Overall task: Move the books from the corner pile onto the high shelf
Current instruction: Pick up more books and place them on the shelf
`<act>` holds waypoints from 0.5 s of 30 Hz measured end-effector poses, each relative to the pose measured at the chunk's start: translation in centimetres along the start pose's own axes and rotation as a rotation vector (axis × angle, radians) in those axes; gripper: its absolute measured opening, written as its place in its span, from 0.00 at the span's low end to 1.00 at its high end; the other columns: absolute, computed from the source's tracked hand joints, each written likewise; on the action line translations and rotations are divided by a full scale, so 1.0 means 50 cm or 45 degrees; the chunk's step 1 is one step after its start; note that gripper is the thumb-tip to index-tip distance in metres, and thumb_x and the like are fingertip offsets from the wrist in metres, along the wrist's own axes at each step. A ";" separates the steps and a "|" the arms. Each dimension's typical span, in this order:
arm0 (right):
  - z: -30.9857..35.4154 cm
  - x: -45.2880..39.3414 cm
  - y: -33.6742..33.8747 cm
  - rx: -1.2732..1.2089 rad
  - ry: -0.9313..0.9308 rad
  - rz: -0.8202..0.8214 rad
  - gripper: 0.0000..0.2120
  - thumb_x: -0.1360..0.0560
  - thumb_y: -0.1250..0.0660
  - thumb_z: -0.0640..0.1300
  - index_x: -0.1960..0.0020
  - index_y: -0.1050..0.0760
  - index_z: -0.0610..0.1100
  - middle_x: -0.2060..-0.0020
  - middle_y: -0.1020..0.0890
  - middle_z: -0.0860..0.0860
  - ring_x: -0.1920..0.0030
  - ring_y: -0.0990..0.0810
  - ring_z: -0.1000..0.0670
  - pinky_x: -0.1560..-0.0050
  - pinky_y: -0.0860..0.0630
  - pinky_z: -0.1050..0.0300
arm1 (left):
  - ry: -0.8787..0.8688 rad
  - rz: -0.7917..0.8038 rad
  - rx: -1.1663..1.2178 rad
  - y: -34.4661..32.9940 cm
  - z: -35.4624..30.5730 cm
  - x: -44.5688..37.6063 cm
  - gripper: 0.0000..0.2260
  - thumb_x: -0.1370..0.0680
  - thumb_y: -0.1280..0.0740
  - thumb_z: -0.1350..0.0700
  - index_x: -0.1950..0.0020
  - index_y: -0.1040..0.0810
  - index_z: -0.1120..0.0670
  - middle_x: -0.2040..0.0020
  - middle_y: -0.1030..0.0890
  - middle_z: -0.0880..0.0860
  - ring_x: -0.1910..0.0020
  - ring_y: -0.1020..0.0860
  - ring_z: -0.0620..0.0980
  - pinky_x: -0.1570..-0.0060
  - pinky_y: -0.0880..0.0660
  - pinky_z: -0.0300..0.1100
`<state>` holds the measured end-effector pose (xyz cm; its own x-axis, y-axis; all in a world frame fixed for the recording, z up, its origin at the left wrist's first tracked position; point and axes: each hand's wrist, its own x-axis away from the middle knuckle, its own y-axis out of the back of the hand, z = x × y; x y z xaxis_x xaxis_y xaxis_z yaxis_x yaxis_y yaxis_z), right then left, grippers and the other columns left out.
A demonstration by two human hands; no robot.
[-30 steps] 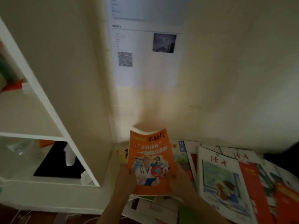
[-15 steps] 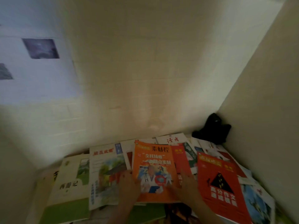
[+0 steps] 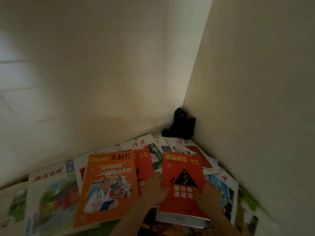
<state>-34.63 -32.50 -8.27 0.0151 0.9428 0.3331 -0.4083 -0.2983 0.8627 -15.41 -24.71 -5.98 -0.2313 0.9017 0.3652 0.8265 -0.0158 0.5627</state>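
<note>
Books lie spread in a loose, overlapping pile across the floor of a room corner where two pale walls meet. Two hands are in view, side by side but apart, both on one red book whose cover shows a black triangle. The left hand grips its left edge and the right hand grips its right edge, fingers curled over the cover. That red book sits right of centre on top of the pile, its near end over a thick white block of pages. Just left of it lies one orange book with a figure in a white coat on the front, flat on the pile and touched by neither hand. Behind these, two white covers with red brush lettering show near the far edge, and one more red cover peeks out between the orange and red books. On the left lies one large cover with a green and red landscape. Further covers show only as edges, so the full count cannot be told. One small black object sits in the very corner, touching both walls; what it is cannot be told.
</note>
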 end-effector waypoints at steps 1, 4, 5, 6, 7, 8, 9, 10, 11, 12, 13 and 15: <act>-0.027 -0.009 0.014 -0.033 -0.045 0.070 0.29 0.22 0.39 0.57 0.26 0.40 0.44 0.31 0.31 0.43 0.34 0.30 0.42 0.35 0.30 0.46 | 0.051 0.031 -0.055 -0.030 -0.003 -0.016 0.25 0.30 0.36 0.41 0.35 0.33 0.47 0.38 0.26 0.51 0.41 0.25 0.50 0.41 0.25 0.52; -0.067 -0.031 0.025 -0.112 -0.036 0.204 0.25 0.22 0.38 0.56 0.33 0.34 0.40 0.39 0.23 0.42 0.47 0.22 0.47 0.46 0.25 0.54 | 0.118 -0.025 -0.178 -0.098 -0.001 -0.046 0.34 0.27 0.35 0.42 0.26 0.43 0.54 0.32 0.34 0.53 0.31 0.34 0.56 0.28 0.40 0.53; -0.072 -0.036 0.026 -0.161 -0.030 0.191 0.22 0.22 0.37 0.56 0.38 0.30 0.39 0.44 0.21 0.44 0.51 0.22 0.48 0.49 0.24 0.54 | 0.162 -0.049 -0.142 -0.108 -0.004 -0.050 0.35 0.27 0.34 0.42 0.26 0.43 0.54 0.32 0.33 0.53 0.31 0.34 0.56 0.28 0.41 0.52; -0.074 -0.038 0.029 -0.208 -0.023 0.187 0.19 0.21 0.37 0.55 0.43 0.28 0.39 0.49 0.21 0.45 0.55 0.22 0.49 0.51 0.24 0.55 | 0.208 -0.072 -0.092 -0.115 -0.001 -0.056 0.35 0.28 0.33 0.42 0.27 0.42 0.54 0.33 0.31 0.52 0.33 0.31 0.55 0.29 0.39 0.51; -0.074 -0.038 0.033 -0.240 -0.026 0.202 0.17 0.21 0.37 0.53 0.45 0.28 0.38 0.52 0.21 0.46 0.56 0.23 0.49 0.53 0.24 0.56 | 0.261 -0.075 -0.007 -0.118 0.001 -0.063 0.32 0.28 0.32 0.43 0.29 0.38 0.54 0.35 0.28 0.52 0.36 0.28 0.54 0.31 0.35 0.51; -0.072 -0.039 0.036 -0.246 -0.023 0.211 0.17 0.21 0.37 0.52 0.43 0.26 0.38 0.51 0.20 0.46 0.56 0.23 0.49 0.52 0.24 0.56 | 0.276 -0.065 0.093 -0.116 0.000 -0.065 0.27 0.27 0.32 0.45 0.31 0.34 0.53 0.37 0.24 0.52 0.39 0.25 0.52 0.35 0.30 0.51; -0.069 -0.039 0.036 -0.247 -0.020 0.197 0.19 0.21 0.37 0.52 0.40 0.26 0.38 0.49 0.20 0.45 0.54 0.22 0.48 0.48 0.23 0.54 | 0.254 -0.059 0.198 -0.109 -0.008 -0.061 0.22 0.25 0.32 0.47 0.34 0.30 0.52 0.38 0.22 0.51 0.42 0.22 0.51 0.38 0.26 0.50; -0.062 -0.032 0.039 -0.267 -0.006 0.176 0.20 0.21 0.36 0.51 0.36 0.29 0.39 0.44 0.20 0.44 0.50 0.21 0.46 0.44 0.24 0.52 | 0.218 -0.066 0.294 -0.100 -0.013 -0.056 0.17 0.23 0.33 0.49 0.36 0.28 0.50 0.39 0.21 0.51 0.43 0.21 0.50 0.41 0.24 0.50; -0.049 -0.024 0.043 -0.302 0.028 0.149 0.22 0.21 0.37 0.51 0.33 0.31 0.39 0.40 0.22 0.43 0.46 0.21 0.44 0.41 0.26 0.51 | 0.187 -0.087 0.372 -0.083 -0.024 -0.045 0.14 0.22 0.34 0.50 0.37 0.27 0.48 0.40 0.21 0.50 0.44 0.21 0.49 0.42 0.23 0.49; -0.029 -0.013 0.050 -0.335 0.091 0.125 0.23 0.21 0.37 0.51 0.31 0.34 0.40 0.38 0.23 0.43 0.42 0.22 0.43 0.41 0.27 0.52 | 0.174 -0.106 0.449 -0.064 -0.030 -0.035 0.12 0.22 0.35 0.51 0.38 0.28 0.47 0.40 0.21 0.49 0.44 0.21 0.49 0.43 0.23 0.48; -0.004 -0.004 0.054 -0.376 0.167 0.109 0.24 0.21 0.37 0.51 0.31 0.34 0.41 0.38 0.24 0.44 0.42 0.23 0.44 0.43 0.28 0.54 | 0.175 -0.124 0.542 -0.038 -0.032 -0.023 0.11 0.21 0.36 0.52 0.39 0.31 0.46 0.41 0.22 0.49 0.45 0.21 0.48 0.44 0.22 0.48; 0.063 0.013 0.053 -0.496 0.296 0.141 0.21 0.22 0.36 0.53 0.33 0.33 0.45 0.42 0.23 0.47 0.47 0.23 0.48 0.49 0.28 0.59 | 0.180 -0.217 0.614 0.037 -0.010 0.006 0.10 0.19 0.38 0.53 0.39 0.35 0.46 0.44 0.23 0.48 0.47 0.21 0.48 0.45 0.22 0.49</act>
<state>-32.84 -33.14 -4.56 -0.2351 0.9299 0.2827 -0.7088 -0.3631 0.6048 -14.23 -24.71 -4.47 -0.4222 0.8065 0.4138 0.9057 0.3561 0.2299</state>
